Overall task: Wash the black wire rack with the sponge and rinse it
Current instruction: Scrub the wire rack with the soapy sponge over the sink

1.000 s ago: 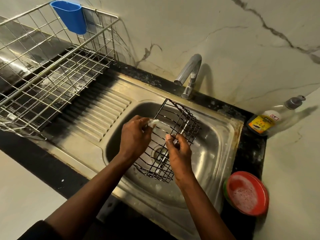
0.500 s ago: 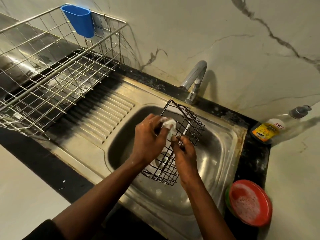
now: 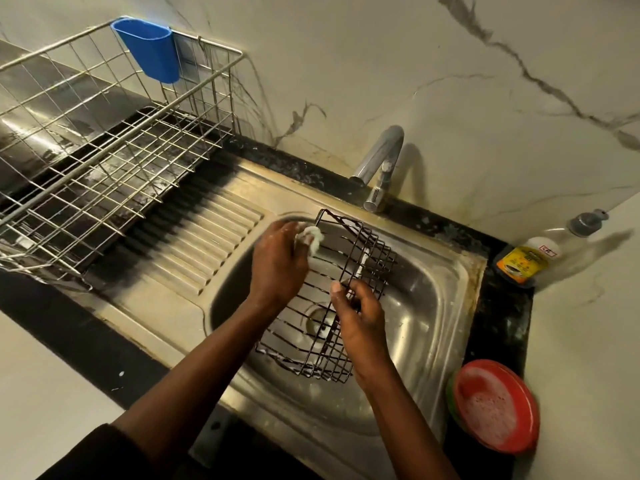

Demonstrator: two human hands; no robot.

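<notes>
The black wire rack [image 3: 372,244] stands tilted over the steel sink basin [image 3: 426,317], its lower end near the drain. My right hand [image 3: 360,320] grips the rack's wires on its right side. My left hand [image 3: 278,265] holds a small foamy white sponge [image 3: 311,239] against the rack's upper left edge. White suds cling to some of the wires. The chrome tap [image 3: 379,164] stands behind the rack, with no water seen running.
A silver wire dish rack [image 3: 104,150] with a blue plastic cup [image 3: 149,50] hooked on it stands on the draining board at the left. A red bowl of soapy water [image 3: 495,407] sits at the sink's right; a dish-soap bottle [image 3: 530,258] lies in the corner.
My left hand has moved the sponge up along the rack's left side towards its top corner. My right hand keeps its grip on the rack.
</notes>
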